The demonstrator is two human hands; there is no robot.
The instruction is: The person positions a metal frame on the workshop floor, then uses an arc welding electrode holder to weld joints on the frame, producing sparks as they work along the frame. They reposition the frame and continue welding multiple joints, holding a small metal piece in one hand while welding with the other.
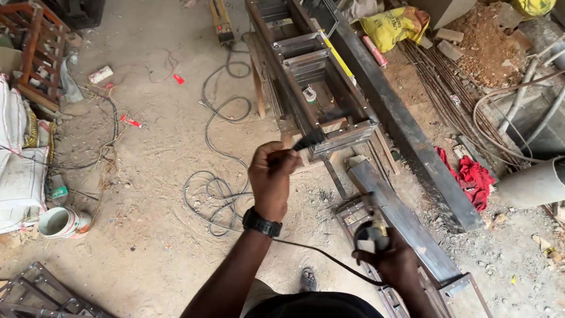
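My left hand [271, 176], a black watch on its wrist, is closed around a black cable just behind a dark plug-like end [308, 141], held up in front of the metal frame [306, 70]. My right hand [395, 259] grips a small power tool [371, 232] with a grey and black body, low at the right. The black cable [318, 254] runs from the tool under my left wrist. The tool hangs over a grey steel beam [400, 218] and a flat metal frame section [353, 215] on the ground.
Grey cables [218, 176] loop across the sandy floor. A long dark steel beam [400, 118] lies right of the frame, a red rag [474, 176] beside it. White sacks [20, 171] and a bucket [59, 222] are at the left, a yellow bag [391, 26] at top.
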